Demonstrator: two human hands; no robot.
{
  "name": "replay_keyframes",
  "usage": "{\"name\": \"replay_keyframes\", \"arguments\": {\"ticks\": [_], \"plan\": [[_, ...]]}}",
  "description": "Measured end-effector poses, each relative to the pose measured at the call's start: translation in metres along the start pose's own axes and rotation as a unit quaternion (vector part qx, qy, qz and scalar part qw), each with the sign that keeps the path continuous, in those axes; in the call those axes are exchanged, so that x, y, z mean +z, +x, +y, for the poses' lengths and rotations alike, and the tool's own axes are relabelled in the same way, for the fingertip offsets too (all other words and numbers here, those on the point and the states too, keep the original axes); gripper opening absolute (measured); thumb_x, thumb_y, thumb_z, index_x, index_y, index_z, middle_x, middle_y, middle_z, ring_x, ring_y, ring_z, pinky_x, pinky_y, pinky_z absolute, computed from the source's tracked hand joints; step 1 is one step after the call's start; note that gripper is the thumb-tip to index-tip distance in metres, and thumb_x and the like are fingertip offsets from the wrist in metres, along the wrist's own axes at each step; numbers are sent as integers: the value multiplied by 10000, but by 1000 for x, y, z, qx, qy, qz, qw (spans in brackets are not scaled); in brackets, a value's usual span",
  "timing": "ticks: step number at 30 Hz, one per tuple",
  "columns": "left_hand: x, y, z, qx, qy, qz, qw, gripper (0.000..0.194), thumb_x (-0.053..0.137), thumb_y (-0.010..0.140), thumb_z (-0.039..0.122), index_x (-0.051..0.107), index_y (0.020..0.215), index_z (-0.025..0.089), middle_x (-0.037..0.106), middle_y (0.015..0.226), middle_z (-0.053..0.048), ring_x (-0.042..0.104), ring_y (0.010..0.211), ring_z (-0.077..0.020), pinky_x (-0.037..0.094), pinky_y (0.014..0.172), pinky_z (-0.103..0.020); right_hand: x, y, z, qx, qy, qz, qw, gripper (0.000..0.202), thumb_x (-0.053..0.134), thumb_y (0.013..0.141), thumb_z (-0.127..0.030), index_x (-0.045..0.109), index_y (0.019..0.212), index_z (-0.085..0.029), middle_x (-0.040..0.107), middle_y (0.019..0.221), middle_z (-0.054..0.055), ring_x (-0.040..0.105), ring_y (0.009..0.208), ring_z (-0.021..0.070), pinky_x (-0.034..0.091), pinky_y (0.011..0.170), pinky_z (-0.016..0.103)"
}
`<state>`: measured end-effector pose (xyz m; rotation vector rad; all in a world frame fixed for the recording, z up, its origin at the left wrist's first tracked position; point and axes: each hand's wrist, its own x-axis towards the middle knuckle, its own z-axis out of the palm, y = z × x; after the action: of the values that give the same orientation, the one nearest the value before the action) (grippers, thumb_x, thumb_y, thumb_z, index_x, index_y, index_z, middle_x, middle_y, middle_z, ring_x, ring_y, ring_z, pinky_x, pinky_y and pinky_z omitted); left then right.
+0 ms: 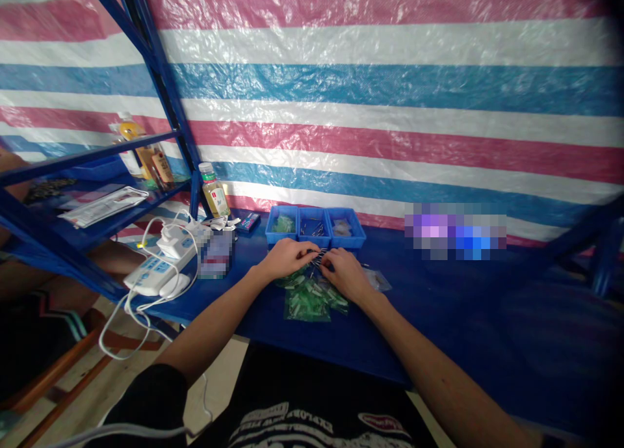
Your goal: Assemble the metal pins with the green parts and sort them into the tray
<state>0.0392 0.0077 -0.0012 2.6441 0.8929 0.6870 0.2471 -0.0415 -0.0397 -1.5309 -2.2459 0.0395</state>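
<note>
Slim black-and-white pieces (319,259) lie bunched on the blue table (429,305), between the two hands. The left hand (288,256) and right hand (345,272) curl their fingertips against them; whether either grasps one, I cannot tell. Green packets (308,302) lie just nearer the person; a clear bag (378,279) sits beside the right wrist. Beyond stand three blue bins (314,212).

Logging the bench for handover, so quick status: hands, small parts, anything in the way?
Left hand and right hand close together at thin pieces; exact grip unclear. Green packets crowd the near side. Blue bins just beyond.
</note>
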Motion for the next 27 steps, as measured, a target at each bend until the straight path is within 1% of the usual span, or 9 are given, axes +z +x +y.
{"name": "replay_keyframes", "arguments": {"ticks": [11, 16, 20, 27], "plan": [[1, 0, -2, 6, 2, 3, 1000, 292, 552, 1009, 381, 738, 1157, 212, 662, 666, 15, 563, 576, -109, 348, 601, -214, 5, -1, 4, -8, -26, -7, 1000, 114, 550, 1004, -236, 635, 935, -205, 669, 992, 64, 553, 963, 237, 363, 809, 337], [1, 0, -1, 4, 3, 3, 1000, 290, 552, 1009, 383, 736, 1164, 221, 657, 663, 23, 560, 573, -102, 344, 594, -215, 7, -1, 4, -4, -22, -5, 1000, 94, 572, 995, -249, 625, 929, -207, 665, 994, 69, 551, 977, 245, 373, 820, 340], [0, 0, 0, 6, 8, -1, 1000, 306, 545, 1011, 394, 737, 1164, 212, 656, 663, 18, 562, 577, -107, 353, 603, -219, 6, -1, 3, -5, -22, -4, 1000, 74, 586, 992, -252, 641, 962, -214, 664, 1016, 69, 549, 993, 245, 384, 831, 344], [1, 0, -1, 10, 16, 0, 1000, 296, 546, 1010, 381, 736, 1158, 210, 668, 670, 13, 574, 583, -114, 350, 611, -219, 8, -1, 0, 0, -50, -4, 999, 103, 531, 1009, -219, 622, 964, -200, 653, 1055, 98, 535, 1016, 259, 381, 865, 362]]}}
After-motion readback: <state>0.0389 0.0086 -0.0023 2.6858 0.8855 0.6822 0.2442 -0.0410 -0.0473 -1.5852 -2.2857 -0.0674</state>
